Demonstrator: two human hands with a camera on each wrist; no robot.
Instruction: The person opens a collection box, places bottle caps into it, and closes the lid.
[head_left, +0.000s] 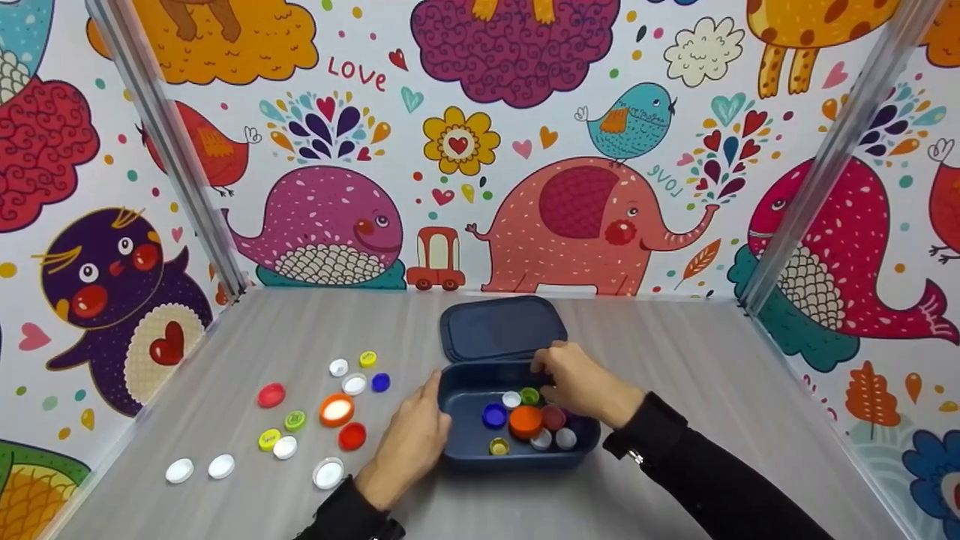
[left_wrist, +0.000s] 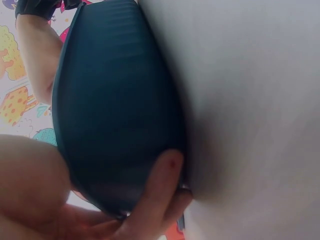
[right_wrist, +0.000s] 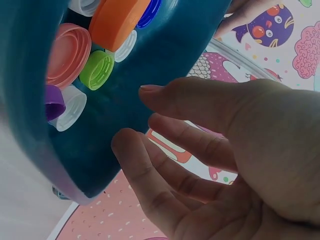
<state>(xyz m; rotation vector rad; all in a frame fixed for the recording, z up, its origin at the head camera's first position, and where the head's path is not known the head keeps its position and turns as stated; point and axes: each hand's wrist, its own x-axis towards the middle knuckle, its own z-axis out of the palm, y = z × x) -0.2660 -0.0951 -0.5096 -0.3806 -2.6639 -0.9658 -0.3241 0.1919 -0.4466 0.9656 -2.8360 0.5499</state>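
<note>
A dark blue plastic box (head_left: pixel 465 448) stands on the table, with several bottle caps inside: an orange cap (head_left: pixel 526 422), a blue cap (head_left: pixel 495 415), a green cap (right_wrist: pixel 97 70), a pinkish-red cap (right_wrist: pixel 69 54) and some clear ones. My left hand (head_left: pixel 409 439) holds the box's left end, its fingers (left_wrist: pixel 165 172) against the outer wall. Over the back right part of the box is my right hand (head_left: pixel 581 381). Its thumb and fingers are bent and apart, with nothing between them in the right wrist view.
Behind the box lies its dark blue lid (head_left: pixel 502 328). Loose caps are spread on the table to the left, among them a red cap (head_left: pixel 352 436), an orange-rimmed cap (head_left: pixel 337 410) and a white cap (head_left: pixel 179 471). A patterned wall (head_left: pixel 457 67) with metal posts encloses the table.
</note>
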